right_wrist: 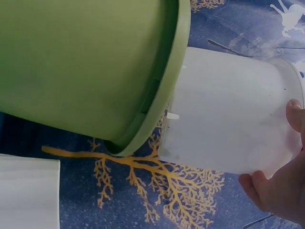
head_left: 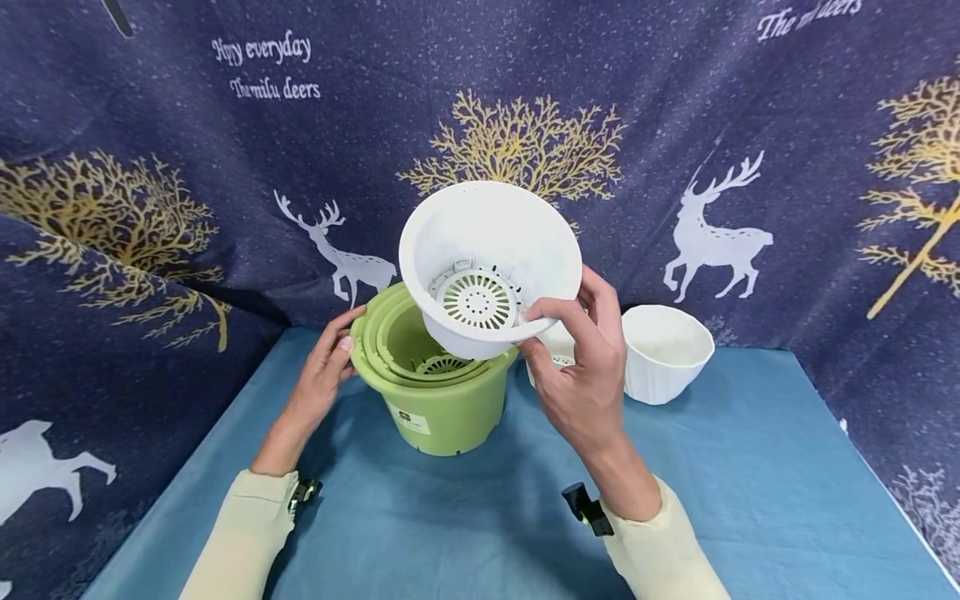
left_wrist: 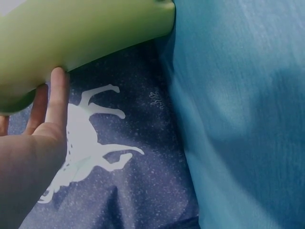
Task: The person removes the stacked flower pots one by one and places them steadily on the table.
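My right hand (head_left: 588,367) pinches the rim of a round white flowerpot (head_left: 487,225) with a slotted inner base. The pot is raised and tilted with its mouth toward me, overlapping the green pots in the head view. Below it stands a green flowerpot (head_left: 442,421) with a paper label, with smaller green ones (head_left: 405,329) nested inside. My left hand (head_left: 318,375) rests at the left of the green rim, and in the left wrist view straight fingers (left_wrist: 58,95) touch its outer wall. The right wrist view shows the white pot (right_wrist: 228,114) beside the green rim.
A white faceted pot (head_left: 663,354) stands on the blue tablecloth (head_left: 750,467) at the right. Another white pot (head_left: 557,340) is partly hidden behind my right hand. A dark blue cloth (head_left: 360,142) with deer and trees hangs behind the table.
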Available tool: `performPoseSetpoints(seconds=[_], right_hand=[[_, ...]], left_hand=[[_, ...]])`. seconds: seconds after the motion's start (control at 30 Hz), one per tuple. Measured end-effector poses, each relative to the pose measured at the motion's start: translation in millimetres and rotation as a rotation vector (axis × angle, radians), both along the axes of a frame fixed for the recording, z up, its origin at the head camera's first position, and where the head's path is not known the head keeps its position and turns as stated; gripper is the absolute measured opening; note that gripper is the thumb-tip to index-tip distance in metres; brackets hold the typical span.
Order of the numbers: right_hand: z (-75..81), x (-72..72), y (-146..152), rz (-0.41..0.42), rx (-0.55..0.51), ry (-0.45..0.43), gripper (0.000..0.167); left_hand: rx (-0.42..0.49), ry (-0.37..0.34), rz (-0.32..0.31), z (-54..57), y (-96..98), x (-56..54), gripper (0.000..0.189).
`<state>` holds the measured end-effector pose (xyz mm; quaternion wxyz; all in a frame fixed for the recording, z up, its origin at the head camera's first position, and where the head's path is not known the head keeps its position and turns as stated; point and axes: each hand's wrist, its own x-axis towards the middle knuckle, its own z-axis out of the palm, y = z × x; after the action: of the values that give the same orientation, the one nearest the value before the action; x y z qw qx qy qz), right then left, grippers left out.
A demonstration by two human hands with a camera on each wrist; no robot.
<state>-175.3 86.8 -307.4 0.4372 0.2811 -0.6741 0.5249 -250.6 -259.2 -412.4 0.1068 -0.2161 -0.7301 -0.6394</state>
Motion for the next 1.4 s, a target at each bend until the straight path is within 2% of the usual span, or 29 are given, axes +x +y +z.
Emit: performPoseSetpoints(seconds=[0.13, 0.33, 0.53, 0.83, 1.17, 1.4], right_hand=[[0.9, 3.4, 5, 0.026, -0.024, -0.005, 0.014], [2.6, 7.2, 11, 0.024, -0.011, 0.02, 0.013], [3.4, 10.7, 20, 0.023, -0.011, 0.038, 0.025], [4.0, 17.9, 31, 0.082, -0.031, 0.041, 0.035], [-1.2, 19.5, 45, -0.022, 0.05, 0.032, 0.042], [-3.7, 25.2, 54, -0.052, 0.049, 0.03, 0.033]], left_hand=[[-0.007, 0.001, 0.002, 0.0, 0.2, 0.0, 0.049], [-0.011, -0.006, 0.008, -1.3, -0.1, -0.3, 0.049], [-0.019, -0.01, 0.022, -3.1, -0.5, -0.4, 0.049], [-0.013, -0.008, 0.01, -2.0, -0.7, -0.1, 0.049], [-0.015, -0.016, 0.022, -1.3, -0.3, 0.5, 0.049], [-0.013, -0.015, 0.018, -1.7, -0.5, -0.4, 0.05]])
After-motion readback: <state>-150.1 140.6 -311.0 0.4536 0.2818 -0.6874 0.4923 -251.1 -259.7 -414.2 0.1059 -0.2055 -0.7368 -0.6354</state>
